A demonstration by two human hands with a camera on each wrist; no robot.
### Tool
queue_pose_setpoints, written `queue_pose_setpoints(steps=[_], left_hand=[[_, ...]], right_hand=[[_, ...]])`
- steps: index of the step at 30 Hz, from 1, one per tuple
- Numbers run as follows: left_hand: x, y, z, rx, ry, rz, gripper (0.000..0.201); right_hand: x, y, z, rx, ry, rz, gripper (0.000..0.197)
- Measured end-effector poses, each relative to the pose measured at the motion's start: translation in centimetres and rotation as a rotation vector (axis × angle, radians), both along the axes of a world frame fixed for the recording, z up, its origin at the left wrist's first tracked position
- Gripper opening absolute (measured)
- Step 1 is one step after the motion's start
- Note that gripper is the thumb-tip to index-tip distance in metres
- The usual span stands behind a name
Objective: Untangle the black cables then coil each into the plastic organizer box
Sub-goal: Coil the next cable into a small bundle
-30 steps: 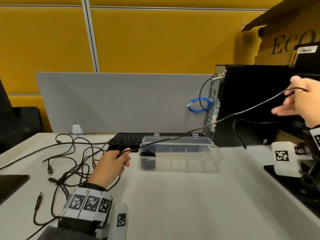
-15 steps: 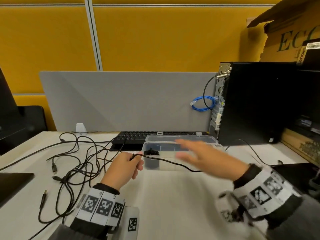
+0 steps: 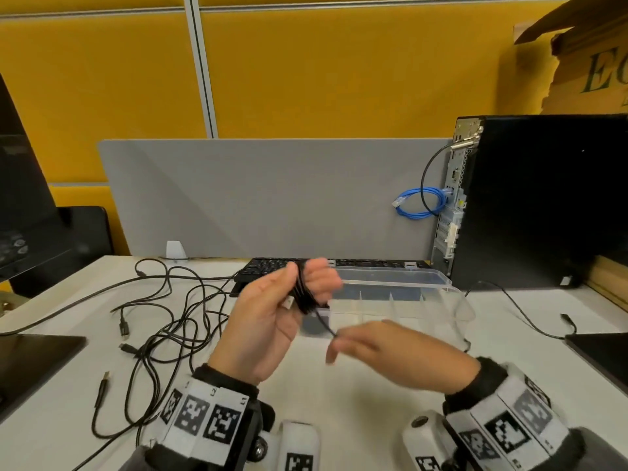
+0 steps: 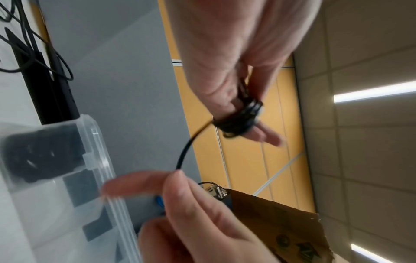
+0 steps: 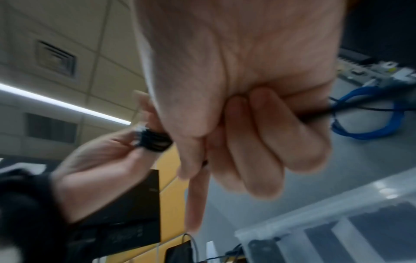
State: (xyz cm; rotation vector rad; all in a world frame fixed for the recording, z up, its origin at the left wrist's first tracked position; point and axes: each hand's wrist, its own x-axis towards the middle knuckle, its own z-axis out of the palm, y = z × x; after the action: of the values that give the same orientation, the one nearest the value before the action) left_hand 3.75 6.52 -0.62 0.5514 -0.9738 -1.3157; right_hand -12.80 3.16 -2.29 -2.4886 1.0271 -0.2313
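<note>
My left hand (image 3: 272, 321) is raised, palm toward me, in front of the clear plastic organizer box (image 3: 407, 300). One black cable is wound in a tight coil (image 3: 304, 294) around its fingers, with the thumb beside it. My right hand (image 3: 339, 345) pinches the same cable just below the coil. In the left wrist view the coil (image 4: 241, 119) sits near the fingertips and a short arc runs down to the pinch (image 4: 180, 178). The cable's tail (image 3: 509, 300) trails over the table on the right. A coiled black cable (image 4: 42, 153) lies in the box's end compartment. A tangle of black cables (image 3: 163, 328) lies at left.
A black keyboard (image 3: 373, 264) sits behind the box against the grey divider (image 3: 272, 198). A black computer tower (image 3: 543, 198) with a blue network cable (image 3: 421, 205) stands at right. Dark flat pads lie at the left (image 3: 34, 362) and right (image 3: 605, 355) table edges.
My right hand came back from high on the right, where it held the cable taut, to just below my left hand. My left hand rose off the table, now with the cable coiled on its fingers.
</note>
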Motion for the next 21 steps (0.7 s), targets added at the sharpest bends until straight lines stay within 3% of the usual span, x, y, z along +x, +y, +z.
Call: queue_pose_setpoints(steps=[2,4,5,6,9,12,14,16,18,21], left_hand=[[0.4,-0.8,-0.8,-0.014,-0.129,0.181,0.029],[0.3,-0.7,-1.7,-0.046,-0.567,0.357,0.037],[0.2,-0.5,-1.8,-0.053,-0.763,0.369,0.048],[0.2,-0.5,-1.9,-0.034,-0.857,0.308,0.058],[-0.2,0.3,-1.0,0.073,-0.653,-0.094,0.063],[-0.3,1.1,-0.4,-0.066,-0.389,-0.310,0.034],[-0.5,1.1,0.0,-0.114,-0.157,-0.244,0.034],[-0.3,0.3,0.0,-0.068,-0.010,-0.062,0.045],[0.0,-0.3,-0.2,-0.008,-0.144,0.086,0.051],[0.3,-0.1,-0.7,-0.002,-0.693,0.196,0.053]], right_hand=[[0.4,1.9,1.1,0.019,0.085,0.088,0.030],[0.4,3.1,2.8,-0.128,0.062,0.043,0.027],[0.1,3.4,3.7,-0.230,-0.001,-0.027,0.027],[-0.2,3.4,4.2,-0.332,-0.084,-0.109,0.029],[-1.3,1.9,4.4,-0.570,-0.311,-0.286,0.040],[-1.5,0.3,2.3,-0.488,-0.147,-0.293,0.045],[-1.0,0.2,1.1,-0.329,0.098,-0.182,0.035],[-0.4,0.9,0.8,-0.110,0.204,-0.037,0.030],[-0.1,1.9,1.8,-0.025,0.193,0.034,0.029],[-1.1,2.5,4.3,-0.277,0.061,-0.092,0.025]])
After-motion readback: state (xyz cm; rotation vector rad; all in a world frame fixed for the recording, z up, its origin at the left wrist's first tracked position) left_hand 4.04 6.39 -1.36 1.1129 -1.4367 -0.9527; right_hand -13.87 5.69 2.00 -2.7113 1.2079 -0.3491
